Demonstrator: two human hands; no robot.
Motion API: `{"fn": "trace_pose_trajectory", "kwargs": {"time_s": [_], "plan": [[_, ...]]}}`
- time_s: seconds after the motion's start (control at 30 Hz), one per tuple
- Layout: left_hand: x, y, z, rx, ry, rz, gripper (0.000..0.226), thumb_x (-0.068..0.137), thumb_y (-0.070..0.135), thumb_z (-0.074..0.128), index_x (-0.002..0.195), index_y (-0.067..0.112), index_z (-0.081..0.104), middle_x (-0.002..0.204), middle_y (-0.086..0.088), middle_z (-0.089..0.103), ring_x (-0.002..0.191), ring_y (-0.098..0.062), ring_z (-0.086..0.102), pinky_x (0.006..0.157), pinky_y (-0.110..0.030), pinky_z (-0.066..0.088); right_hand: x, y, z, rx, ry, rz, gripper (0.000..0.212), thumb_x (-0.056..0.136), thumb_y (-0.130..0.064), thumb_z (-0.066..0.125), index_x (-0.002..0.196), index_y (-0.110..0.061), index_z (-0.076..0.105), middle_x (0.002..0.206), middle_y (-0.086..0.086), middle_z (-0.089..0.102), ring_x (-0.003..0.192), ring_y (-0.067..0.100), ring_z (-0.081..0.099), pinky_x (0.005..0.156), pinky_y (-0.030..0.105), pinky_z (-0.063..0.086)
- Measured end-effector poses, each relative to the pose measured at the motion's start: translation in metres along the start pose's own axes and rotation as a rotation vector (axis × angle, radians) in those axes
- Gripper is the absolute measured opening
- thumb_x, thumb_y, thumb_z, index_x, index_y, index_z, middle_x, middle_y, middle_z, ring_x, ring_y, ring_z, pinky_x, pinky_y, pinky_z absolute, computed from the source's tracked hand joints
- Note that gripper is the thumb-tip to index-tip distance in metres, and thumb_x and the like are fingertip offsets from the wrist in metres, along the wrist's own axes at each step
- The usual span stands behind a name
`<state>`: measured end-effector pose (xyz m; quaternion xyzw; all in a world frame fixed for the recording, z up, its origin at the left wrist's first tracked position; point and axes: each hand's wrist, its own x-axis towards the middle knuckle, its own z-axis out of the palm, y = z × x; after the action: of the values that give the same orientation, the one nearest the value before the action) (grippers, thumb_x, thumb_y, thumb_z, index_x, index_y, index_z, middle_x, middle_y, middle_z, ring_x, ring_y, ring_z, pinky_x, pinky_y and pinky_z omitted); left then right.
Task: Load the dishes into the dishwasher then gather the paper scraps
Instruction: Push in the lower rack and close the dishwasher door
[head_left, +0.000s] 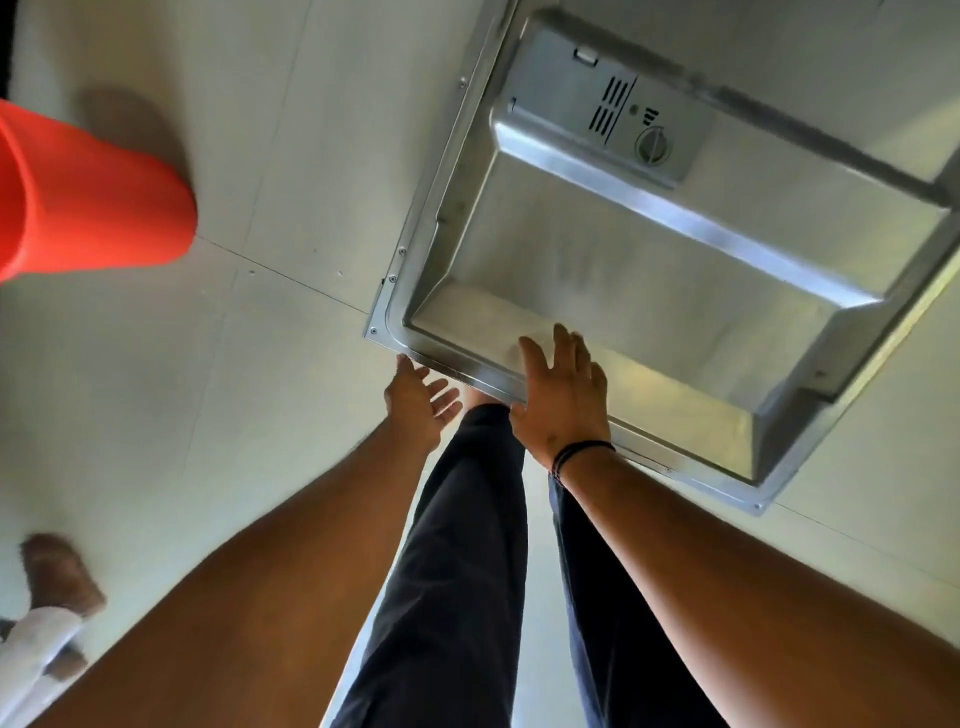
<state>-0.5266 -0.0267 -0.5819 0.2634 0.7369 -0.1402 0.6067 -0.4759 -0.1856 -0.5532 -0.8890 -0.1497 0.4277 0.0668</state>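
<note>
The dishwasher door (649, 270), rigid, smooth steel, likely heavy, suits its near edge; left hand (418, 402) and right hand (563, 400) both have a spread grip there.

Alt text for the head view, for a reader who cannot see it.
Both hands reach down to the near edge of an open steel dishwasher door: right hand flat on it, left hand open beside its corner. An orange bucket stands at left.
</note>
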Motion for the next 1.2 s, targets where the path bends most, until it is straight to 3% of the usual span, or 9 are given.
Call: {"fn": "trace_pose_trajectory", "kwargs": {"time_s": [0.13,0.23,0.37,0.53,0.77,0.93,1.2], "plan": [[0.033,-0.011,0.006,-0.201,-0.096,-0.012,0.072,0.098,0.071,0.036,0.135,0.013,0.054,0.126,-0.016,0.064,0.113,-0.037,0.064,0.104,-0.051,0.05,0.011,0.01,0.04,-0.114,0.056,-0.008,0.089,0.089,-0.038,0.066,0.158,-0.026,0.012,0.165,0.021,0.004,0.152,0.042,0.006,0.117,0.064,0.024],[0.05,-0.019,0.007,-0.295,-0.149,-0.039,0.078,0.095,0.075,0.038,0.139,0.013,0.054,0.13,-0.015,0.064,0.115,-0.039,0.064,0.102,-0.056,0.051,0.012,0.018,0.065,-0.145,0.088,-0.026,0.097,0.087,-0.04,0.068,0.159,-0.024,0.006,0.165,0.022,0.0,0.152,0.044,0.004,0.115,0.066,0.024],[0.065,-0.023,0.014,-0.363,-0.179,-0.069,0.084,0.089,0.082,0.038,0.135,0.013,0.057,0.129,-0.015,0.066,0.117,-0.042,0.062,0.101,-0.064,0.049,0.015,0.024,0.079,-0.173,0.138,-0.053,0.103,0.087,-0.021,0.067,0.159,-0.024,-0.007,0.165,0.023,-0.009,0.151,0.045,-0.004,0.115,0.068,0.02],[0.059,-0.024,0.028,-0.389,-0.084,-0.059,0.082,0.089,0.084,0.03,0.132,0.022,0.062,0.125,-0.012,0.068,0.115,-0.042,0.062,0.101,-0.064,0.049,0.011,0.021,0.079,-0.195,0.11,-0.06,0.104,0.092,-0.011,0.06,0.155,-0.022,-0.022,0.161,0.024,-0.023,0.149,0.047,-0.017,0.114,0.071,0.013],[0.029,-0.022,0.025,-0.373,0.019,0.003,0.082,0.091,0.082,0.021,0.135,0.026,0.061,0.125,-0.011,0.068,0.114,-0.038,0.063,0.103,-0.059,0.049,-0.013,0.018,0.052,-0.172,0.07,-0.07,0.115,0.09,-0.016,0.068,0.153,-0.025,-0.029,0.159,0.019,-0.032,0.149,0.043,-0.02,0.117,0.069,0.012],[-0.021,-0.016,0.015,-0.358,0.032,-0.019,0.085,0.087,0.087,0.025,0.133,0.025,0.061,0.123,-0.011,0.069,0.112,-0.038,0.064,0.099,-0.06,0.052,-0.046,0.01,0.022,-0.164,0.11,-0.07,0.113,0.089,-0.015,0.067,0.154,-0.028,-0.025,0.163,0.018,-0.023,0.151,0.041,-0.015,0.118,0.068,0.01],[-0.176,0.017,-0.01,-0.433,-0.168,-0.076,0.084,0.084,0.079,0.054,0.13,0.008,0.059,0.126,-0.02,0.065,0.112,-0.044,0.065,0.091,-0.065,0.054,-0.131,-0.005,-0.099,-0.096,0.165,-0.037,0.095,0.085,-0.037,0.073,0.159,-0.028,0.015,0.165,0.014,0.019,0.15,0.04,0.019,0.116,0.059,0.028]]}}
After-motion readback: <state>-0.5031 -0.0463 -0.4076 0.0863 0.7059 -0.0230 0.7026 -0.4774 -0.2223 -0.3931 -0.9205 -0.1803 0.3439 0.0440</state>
